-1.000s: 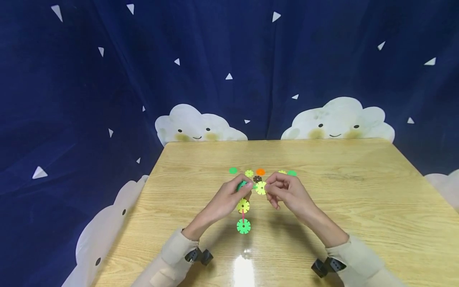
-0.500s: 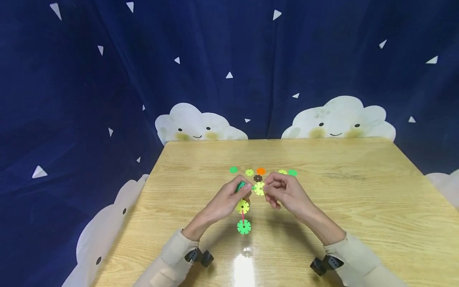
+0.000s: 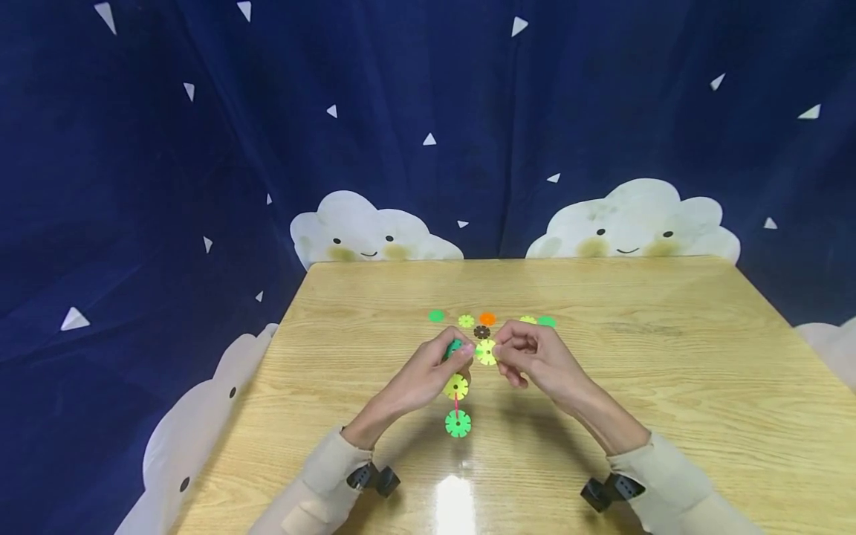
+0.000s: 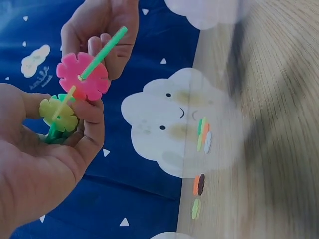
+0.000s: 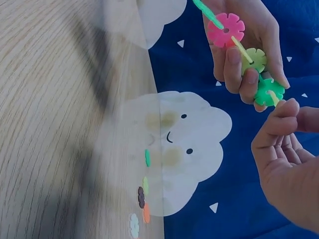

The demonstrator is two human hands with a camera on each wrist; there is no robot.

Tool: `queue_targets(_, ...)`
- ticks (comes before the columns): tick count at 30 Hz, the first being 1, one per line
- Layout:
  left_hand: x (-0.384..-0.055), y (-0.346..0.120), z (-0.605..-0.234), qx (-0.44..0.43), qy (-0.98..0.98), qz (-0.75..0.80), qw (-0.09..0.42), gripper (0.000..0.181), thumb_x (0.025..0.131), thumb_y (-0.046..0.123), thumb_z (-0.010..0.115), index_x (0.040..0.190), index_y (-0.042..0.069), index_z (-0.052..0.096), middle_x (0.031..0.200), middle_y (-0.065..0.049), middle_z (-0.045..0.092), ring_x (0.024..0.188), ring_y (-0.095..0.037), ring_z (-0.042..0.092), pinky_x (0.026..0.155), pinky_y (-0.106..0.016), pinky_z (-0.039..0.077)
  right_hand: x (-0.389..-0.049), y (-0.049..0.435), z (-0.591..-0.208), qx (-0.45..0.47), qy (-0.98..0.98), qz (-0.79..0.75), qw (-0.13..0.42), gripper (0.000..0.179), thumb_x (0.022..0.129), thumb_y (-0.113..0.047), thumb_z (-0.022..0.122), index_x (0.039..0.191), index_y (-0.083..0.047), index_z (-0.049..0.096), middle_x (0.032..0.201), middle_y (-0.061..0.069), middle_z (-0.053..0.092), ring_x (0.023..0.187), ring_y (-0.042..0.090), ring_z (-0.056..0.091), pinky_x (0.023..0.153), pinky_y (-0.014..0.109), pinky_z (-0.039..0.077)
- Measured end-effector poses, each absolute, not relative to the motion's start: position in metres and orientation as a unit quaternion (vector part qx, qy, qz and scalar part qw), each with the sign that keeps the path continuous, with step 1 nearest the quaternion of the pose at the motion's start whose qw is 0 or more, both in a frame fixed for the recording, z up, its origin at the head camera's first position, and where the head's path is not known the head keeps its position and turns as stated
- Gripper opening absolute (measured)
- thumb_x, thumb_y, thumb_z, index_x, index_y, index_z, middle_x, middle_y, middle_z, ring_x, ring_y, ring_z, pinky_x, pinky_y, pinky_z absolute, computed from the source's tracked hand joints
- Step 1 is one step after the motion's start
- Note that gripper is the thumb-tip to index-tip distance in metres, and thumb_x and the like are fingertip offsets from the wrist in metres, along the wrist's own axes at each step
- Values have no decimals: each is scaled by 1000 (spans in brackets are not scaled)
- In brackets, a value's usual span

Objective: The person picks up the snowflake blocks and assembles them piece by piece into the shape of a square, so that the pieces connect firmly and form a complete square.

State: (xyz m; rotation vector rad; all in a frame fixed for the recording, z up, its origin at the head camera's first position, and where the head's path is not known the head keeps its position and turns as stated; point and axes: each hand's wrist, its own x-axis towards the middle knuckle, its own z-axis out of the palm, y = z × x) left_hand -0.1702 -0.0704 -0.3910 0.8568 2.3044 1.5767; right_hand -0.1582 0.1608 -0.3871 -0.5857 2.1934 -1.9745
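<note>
My left hand (image 3: 424,371) grips a chain of notched plastic discs above the table. In the head view, a green disc (image 3: 458,423) hangs at the chain's near end, below a yellow disc (image 3: 457,386). Seen flat in the left wrist view, a pink disc (image 4: 82,76) links those two. Another green disc (image 5: 269,92) lies between my left fingertips. My right hand (image 3: 542,364) pinches a yellow disc (image 3: 486,352) by its edge. In the right wrist view that disc stands edge-on at the green disc's face, partly hidden by my fingers.
Several loose discs lie on the wooden table beyond my hands: green (image 3: 436,316), yellow (image 3: 466,321), orange (image 3: 487,319), dark brown (image 3: 481,332) and another green disc (image 3: 546,321). A dark blue curtain (image 3: 428,111) with white clouds hangs behind the table (image 3: 669,357).
The pinched yellow disc and the chain have come slightly closer together. Both hands keep their grips, and the loose discs lie as before.
</note>
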Motion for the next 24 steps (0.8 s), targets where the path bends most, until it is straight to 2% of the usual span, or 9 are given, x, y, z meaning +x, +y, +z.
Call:
queue_targets(6, -171, -67, -393, 282, 774, 556, 115, 26, 112, 32, 49, 115, 9, 61, 89, -6, 67, 82, -16, 61, 75, -30, 49, -157, 165, -388, -189, 728, -656, 62, 11, 102, -7, 62, 100, 4, 62, 69, 9, 59, 53, 14, 51, 46, 28, 42)
queue_targets(12, -170, -66, -394, 277, 766, 566, 129, 27, 111, 33, 51, 117, 9, 62, 95, -10, 71, 86, -20, 67, 75, -38, 55, -157, 166, -390, -163, 710, -681, 74, 14, 102, -9, 63, 100, 5, 63, 69, 6, 59, 54, 13, 51, 50, 24, 43)
queue_targets(17, -168, -66, -395, 279, 754, 577, 144, 30, 112, 34, 47, 117, 8, 60, 100, -13, 70, 79, -19, 66, 69, -38, 58, -158, 164, -391, -162, 704, -688, 78, 22, 102, -10, 65, 103, 12, 62, 69, 6, 59, 54, 13, 51, 50, 24, 43)
queue_targets(21, -167, -66, -395, 282, 749, 580, 154, 32, 113, 36, 44, 116, 8, 59, 97, -14, 71, 74, -17, 65, 66, -39, 59, -157, 162, -391, -162, 705, -685, 81, 22, 101, -13, 67, 103, 9, 64, 69, 6, 59, 54, 13, 51, 50, 25, 42)
queue_targets(24, -166, -65, -395, 291, 745, 579, 159, 30, 113, 34, 44, 116, 9, 59, 94, -14, 71, 72, -16, 65, 64, -45, 60, -156, 159, -390, -166, 708, -681, 81, 17, 100, -12, 68, 102, 4, 67, 68, 5, 59, 53, 13, 51, 50, 25, 42)
